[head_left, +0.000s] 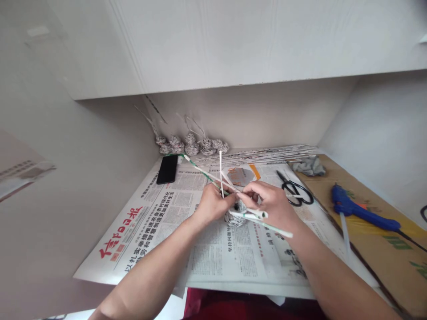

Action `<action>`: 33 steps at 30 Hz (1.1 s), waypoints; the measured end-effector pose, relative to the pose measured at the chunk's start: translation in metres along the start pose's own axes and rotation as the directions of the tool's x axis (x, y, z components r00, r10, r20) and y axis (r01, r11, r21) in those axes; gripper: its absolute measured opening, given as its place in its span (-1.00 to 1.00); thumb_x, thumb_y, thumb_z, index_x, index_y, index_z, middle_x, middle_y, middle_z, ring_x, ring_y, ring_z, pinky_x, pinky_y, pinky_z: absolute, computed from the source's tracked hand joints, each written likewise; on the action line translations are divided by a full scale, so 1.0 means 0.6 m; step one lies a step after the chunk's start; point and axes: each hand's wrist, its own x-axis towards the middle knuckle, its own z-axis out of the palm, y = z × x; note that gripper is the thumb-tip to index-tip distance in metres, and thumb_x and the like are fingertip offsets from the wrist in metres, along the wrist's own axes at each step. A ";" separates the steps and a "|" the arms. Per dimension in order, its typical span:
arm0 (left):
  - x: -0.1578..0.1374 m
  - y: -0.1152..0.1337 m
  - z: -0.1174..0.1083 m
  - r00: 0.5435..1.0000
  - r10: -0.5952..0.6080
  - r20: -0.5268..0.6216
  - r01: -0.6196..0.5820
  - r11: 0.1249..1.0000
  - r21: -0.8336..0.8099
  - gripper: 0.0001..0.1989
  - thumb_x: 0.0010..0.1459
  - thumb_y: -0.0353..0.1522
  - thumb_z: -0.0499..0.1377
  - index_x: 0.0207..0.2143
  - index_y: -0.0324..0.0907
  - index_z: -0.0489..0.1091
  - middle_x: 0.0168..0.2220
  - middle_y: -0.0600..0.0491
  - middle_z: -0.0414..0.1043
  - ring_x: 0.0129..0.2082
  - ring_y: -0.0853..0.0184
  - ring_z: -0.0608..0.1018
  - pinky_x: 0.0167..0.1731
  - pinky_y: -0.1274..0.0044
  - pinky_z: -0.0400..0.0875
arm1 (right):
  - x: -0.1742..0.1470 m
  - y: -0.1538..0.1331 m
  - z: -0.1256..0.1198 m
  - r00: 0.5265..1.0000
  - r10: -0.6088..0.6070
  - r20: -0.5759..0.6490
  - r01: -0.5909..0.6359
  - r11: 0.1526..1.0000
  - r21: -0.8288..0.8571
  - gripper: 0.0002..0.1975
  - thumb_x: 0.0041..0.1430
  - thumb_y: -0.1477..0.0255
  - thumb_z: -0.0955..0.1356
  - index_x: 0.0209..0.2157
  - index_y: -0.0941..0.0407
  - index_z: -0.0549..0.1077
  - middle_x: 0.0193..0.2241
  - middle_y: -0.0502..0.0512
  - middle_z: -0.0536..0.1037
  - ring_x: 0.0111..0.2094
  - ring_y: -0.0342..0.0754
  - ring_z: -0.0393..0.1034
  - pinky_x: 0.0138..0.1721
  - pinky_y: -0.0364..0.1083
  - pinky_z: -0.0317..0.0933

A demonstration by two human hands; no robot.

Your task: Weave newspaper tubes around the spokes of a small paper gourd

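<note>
A small round body woven from rolled newspaper (236, 218) sits on the newspaper sheets below my fingers, with several white and green paper tubes (274, 228) sticking out of it. My left hand (215, 202) is closed at its upper left side, thumb and fingers pinching near the tube bases. From the right, my right hand (267, 198) pinches a paper tube close to the opening at the top. One long green and white tube runs up and left toward the phone. Palm sides and some fingertips are hidden.
Several woven gourd shapes (191, 146) line the back wall beside a bundle of paper rods (267, 153). A black phone (167, 169) lies at left. Black-handled scissors (295, 189), a grey cloth (309, 166) and a blue glue gun (362, 211) are at right. A cabinet overhangs the back.
</note>
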 end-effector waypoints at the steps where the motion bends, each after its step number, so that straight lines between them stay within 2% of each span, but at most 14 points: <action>1: 0.000 0.000 0.000 1.000 -0.006 0.001 0.006 1.000 -0.013 -0.95 -0.01 -0.44 0.23 -0.48 -0.26 0.49 -0.46 0.04 0.50 -0.43 0.37 0.51 -0.38 0.57 0.36 | -0.001 0.000 0.002 1.000 0.024 -0.017 -0.024 1.000 0.000 -0.84 0.18 0.36 0.33 -0.47 0.07 0.36 -0.55 -0.07 0.44 -0.53 -0.19 0.29 -0.46 -0.17 0.10; 5: 0.001 0.004 -0.001 0.999 -0.027 0.024 0.028 0.999 -0.037 -0.92 -0.02 -0.41 0.25 -0.47 -0.27 0.51 -0.47 0.02 0.51 -0.45 0.36 0.51 -0.40 0.56 0.36 | -0.002 0.007 0.008 0.992 0.122 -0.027 -0.119 0.989 0.084 -0.89 0.16 0.35 0.33 -0.42 0.06 0.36 -0.57 -0.10 0.45 -0.59 -0.21 0.28 -0.50 -0.19 0.11; 10: 0.003 0.006 -0.002 0.999 -0.040 -0.027 0.040 0.999 0.002 -0.93 -0.02 -0.43 0.26 -0.48 -0.27 0.52 -0.44 0.00 0.53 -0.40 0.33 0.53 -0.36 0.55 0.36 | 0.003 0.015 0.001 0.974 0.201 0.105 -0.217 0.960 0.178 -0.73 0.21 0.21 0.29 -0.46 0.08 0.40 -0.62 -0.08 0.41 -0.60 -0.17 0.26 -0.56 -0.18 0.08; 16: 0.007 -0.002 -0.006 0.995 -0.080 -0.055 0.081 0.997 0.004 -0.93 -0.03 -0.41 0.26 -0.49 -0.25 0.51 -0.45 0.01 0.53 -0.40 0.32 0.53 -0.35 0.54 0.37 | 0.010 0.026 -0.004 0.946 0.204 0.254 -0.288 0.888 0.358 -0.84 0.19 0.29 0.30 -0.33 0.08 0.45 -0.43 -0.01 0.55 -0.42 -0.11 0.42 -0.38 -0.15 0.24; 21: 0.007 -0.010 -0.005 0.996 -0.064 -0.065 0.065 0.998 0.008 -0.90 -0.02 -0.39 0.25 -0.52 -0.25 0.47 -0.48 0.01 0.51 -0.44 0.34 0.51 -0.40 0.55 0.37 | 0.008 0.033 -0.001 0.932 0.256 0.258 -0.333 0.886 0.322 -0.84 0.16 0.30 0.31 -0.39 0.08 0.44 -0.49 -0.02 0.53 -0.48 -0.12 0.40 -0.45 -0.16 0.22; 25: 0.005 -0.010 0.000 0.993 -0.069 -0.097 0.073 0.996 0.041 -0.88 -0.02 -0.36 0.26 -0.51 -0.25 0.47 -0.46 0.00 0.52 -0.41 0.31 0.52 -0.36 0.53 0.39 | 0.008 0.040 0.001 0.901 0.326 0.287 -0.405 0.868 0.288 -0.79 0.15 0.27 0.31 -0.43 0.09 0.47 -0.57 -0.02 0.49 -0.55 -0.11 0.35 -0.51 -0.16 0.17; 27: 0.004 -0.009 0.002 0.994 -0.054 -0.097 0.059 0.997 0.050 -0.88 -0.01 -0.36 0.26 -0.52 -0.25 0.47 -0.45 0.00 0.52 -0.38 0.31 0.53 -0.33 0.53 0.39 | 0.010 0.042 0.003 0.896 0.318 0.311 -0.411 0.859 0.304 -0.75 0.14 0.25 0.30 -0.47 0.10 0.49 -0.58 0.00 0.49 -0.54 -0.11 0.34 -0.52 -0.15 0.17; 30: 0.002 -0.006 0.005 0.996 -0.015 -0.093 0.020 0.998 0.055 -0.87 0.01 -0.35 0.25 -0.51 -0.25 0.48 -0.46 0.00 0.51 -0.39 0.32 0.53 -0.32 0.52 0.40 | 0.013 0.039 0.008 0.897 0.300 0.326 -0.423 0.798 0.429 -0.74 0.14 0.23 0.31 -0.44 0.11 0.50 -0.54 0.00 0.51 -0.51 -0.10 0.37 -0.48 -0.15 0.20; 33: 0.001 -0.005 0.007 0.996 -0.022 -0.092 0.028 0.998 0.058 -0.87 0.01 -0.34 0.26 -0.48 -0.25 0.49 -0.45 -0.01 0.53 -0.40 0.31 0.54 -0.33 0.52 0.41 | 0.014 0.034 0.015 0.893 0.358 0.272 -0.450 0.689 0.568 -0.76 0.09 0.22 0.35 -0.38 0.12 0.48 -0.51 0.00 0.53 -0.50 -0.11 0.38 -0.46 -0.14 0.24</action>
